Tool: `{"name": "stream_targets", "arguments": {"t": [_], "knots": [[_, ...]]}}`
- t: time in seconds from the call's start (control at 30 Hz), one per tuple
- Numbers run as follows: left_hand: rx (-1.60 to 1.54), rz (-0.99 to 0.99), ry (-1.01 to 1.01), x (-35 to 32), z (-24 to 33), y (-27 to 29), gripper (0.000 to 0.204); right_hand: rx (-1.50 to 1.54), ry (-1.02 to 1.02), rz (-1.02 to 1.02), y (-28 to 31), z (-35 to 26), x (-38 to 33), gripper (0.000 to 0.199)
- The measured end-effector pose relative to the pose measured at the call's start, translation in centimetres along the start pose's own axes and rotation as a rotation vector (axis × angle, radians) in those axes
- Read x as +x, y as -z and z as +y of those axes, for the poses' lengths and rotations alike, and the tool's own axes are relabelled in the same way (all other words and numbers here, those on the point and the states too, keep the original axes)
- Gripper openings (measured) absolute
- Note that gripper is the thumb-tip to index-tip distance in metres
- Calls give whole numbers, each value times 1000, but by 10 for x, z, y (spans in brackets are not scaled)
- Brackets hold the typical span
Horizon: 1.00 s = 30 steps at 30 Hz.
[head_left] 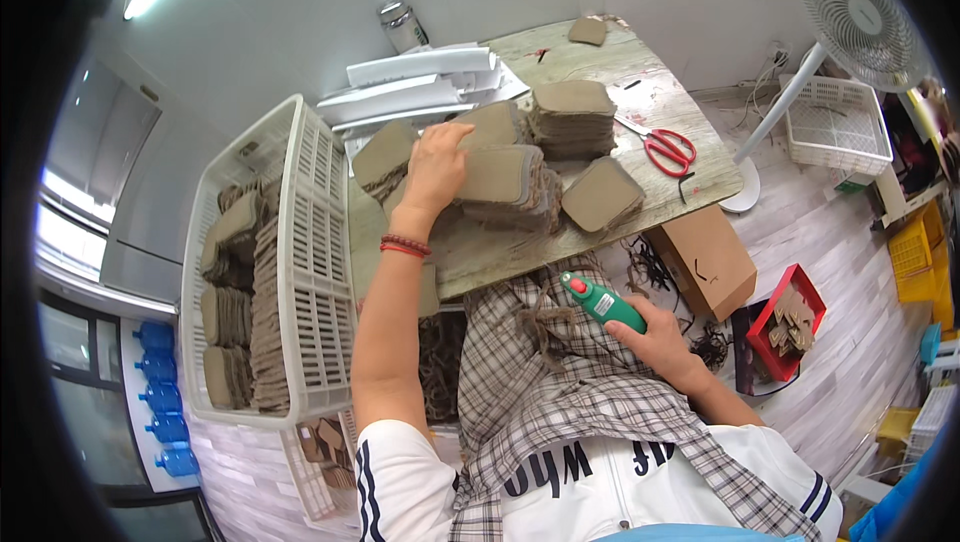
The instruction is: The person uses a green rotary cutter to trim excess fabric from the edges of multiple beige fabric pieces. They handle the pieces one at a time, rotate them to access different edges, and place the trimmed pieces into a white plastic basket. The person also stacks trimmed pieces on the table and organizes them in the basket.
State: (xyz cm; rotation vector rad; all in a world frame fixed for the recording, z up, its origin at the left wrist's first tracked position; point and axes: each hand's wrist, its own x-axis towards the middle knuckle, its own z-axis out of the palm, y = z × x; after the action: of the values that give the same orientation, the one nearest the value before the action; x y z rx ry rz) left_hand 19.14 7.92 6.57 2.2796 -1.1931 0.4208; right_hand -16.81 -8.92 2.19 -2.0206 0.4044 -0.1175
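While the white slatted crate [300, 242] of stacked brown pieces stands off the surface's [640, 82] left edge, the left hand [435, 167] lies flat, fingers spread, on a brown cardboard-piece stack [505, 182] near the surface's middle; gripping nothing. Further stacks [572, 114] sit behind, red scissors [668, 150] toward the right edge. Right hand [660, 337], fingers closed round a green handheld tool [605, 304], held over the lap. Risk: the stack looks fanned and uneven; a sideways push could topple it.

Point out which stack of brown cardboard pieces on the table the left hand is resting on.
The left hand rests on the middle stack, just in front of the person. The taller stack lies farther back, and the low stack sits nearer the red scissors.
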Motion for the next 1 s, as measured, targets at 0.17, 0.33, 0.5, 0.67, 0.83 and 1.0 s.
{"name": "stream_targets", "arguments": {"t": [0.17,0.33,0.5,0.67,0.83,1.0], "knots": [[3,-353,51,1,-14,-22,43,-19,-10,22,2,6,-3,46],[-100,-316,155,-1,-14,-18,36,-30,14,35,2,12,-2,45],[-361,52,108,0,26,10,18,1,26,34,4,7,0,42],[-955,119,-204,-1,136,113,8,-3,12,101,11,6,3,44],[-891,160,-795,-30,220,163,6,-111,1,269,26,13,29,45],[-927,68,-830,-50,255,156,4,-329,-135,385,67,35,74,52]]}}
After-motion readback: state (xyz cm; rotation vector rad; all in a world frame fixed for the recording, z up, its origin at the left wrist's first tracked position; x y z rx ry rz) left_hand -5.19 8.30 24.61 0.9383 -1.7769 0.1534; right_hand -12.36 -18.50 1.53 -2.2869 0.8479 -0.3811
